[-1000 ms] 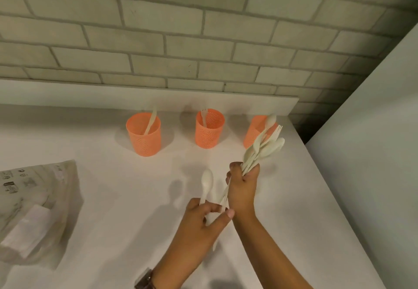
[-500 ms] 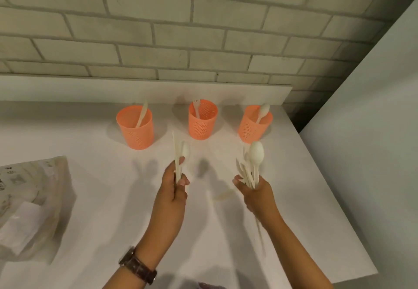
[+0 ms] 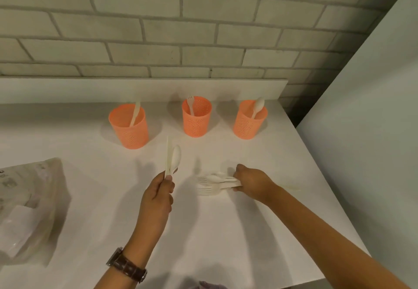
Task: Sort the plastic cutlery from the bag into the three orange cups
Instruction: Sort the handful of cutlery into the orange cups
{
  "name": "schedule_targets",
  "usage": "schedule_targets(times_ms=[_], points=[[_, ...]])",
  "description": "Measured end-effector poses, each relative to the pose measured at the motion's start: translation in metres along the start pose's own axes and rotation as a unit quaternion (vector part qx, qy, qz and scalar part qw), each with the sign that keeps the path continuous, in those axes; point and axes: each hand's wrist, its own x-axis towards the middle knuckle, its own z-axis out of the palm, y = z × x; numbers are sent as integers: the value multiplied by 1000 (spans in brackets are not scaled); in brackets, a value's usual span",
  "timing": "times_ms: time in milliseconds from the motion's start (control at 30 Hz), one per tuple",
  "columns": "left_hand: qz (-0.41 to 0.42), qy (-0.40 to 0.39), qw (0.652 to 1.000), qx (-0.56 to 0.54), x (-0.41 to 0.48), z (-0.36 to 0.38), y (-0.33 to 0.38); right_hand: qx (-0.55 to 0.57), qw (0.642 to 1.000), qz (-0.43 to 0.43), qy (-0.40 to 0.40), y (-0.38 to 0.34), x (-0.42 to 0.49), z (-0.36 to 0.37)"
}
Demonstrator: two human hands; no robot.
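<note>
Head view shows the sorting under way, with one piece already in each cup. The left cup (image 3: 129, 128) holds a sorted knife (image 3: 135, 113), the middle cup (image 3: 196, 117) a sorted fork (image 3: 190, 105), and the right cup (image 3: 250, 120) a sorted spoon (image 3: 257, 106).

The left hand (image 3: 158, 196) has its fingers curled and pinches the handles of a knife (image 3: 167, 153) and a spoon (image 3: 176, 158). Both stand upright above the counter (image 3: 226, 232), in front of the left and middle cups. The right hand (image 3: 253, 182) is closed around the handles of a bundle of forks and spoons (image 3: 214, 184), held flat and low with the heads pointing left. Whether the bundle rests on the surface I cannot tell.

The step in hand looks like dropping off the two picked pieces. As I judge it, the knife belongs in the left cup and the spoon must cross to the right one. They lie against each other in one pinch, so they need separating first.

All the cutlery is thin, pale cream plastic, close in tone to the counter. The bag (image 3: 29, 198) lies crumpled at the left edge, well apart from the cups.
</note>
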Motion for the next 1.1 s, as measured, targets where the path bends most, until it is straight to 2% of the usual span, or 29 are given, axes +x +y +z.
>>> schedule_targets(times_ms=[67,133,167,233,300,367,533,567,667,700,767,1100], points=[[-5,-4,1000,-28,0,-3,2,14,1000,12,-12,1,-2,2],[-9,-20,999,-48,-1,-6,8,137,989,53,14,-1,-8,3],[-13,-33,998,-59,-1,-8,11,231,969,78,31,-6,-12,1],[-27,-65,994,-83,-2,-10,16,418,900,107,54,-20,-27,-6],[-24,-81,993,-83,-4,-13,19,533,835,114,79,-38,-40,-13],[-14,-76,995,-69,-5,-15,20,592,793,105,96,-55,-52,-19],[4,-39,999,-4,0,-17,14,667,733,80,105,-94,-63,-28],[8,-35,999,8,1,-17,13,689,714,74,102,-100,-63,-29],[7,-38,999,6,-1,-15,13,775,624,65,75,-115,-61,-32],[0,-44,999,-9,-2,-14,14,788,609,65,66,-119,-60,-32],[-8,-54,998,-24,-4,-14,16,793,604,66,55,-126,-60,-33],[36,-17,999,-10,35,-37,34,772,627,74,70,-122,-56,-32]])
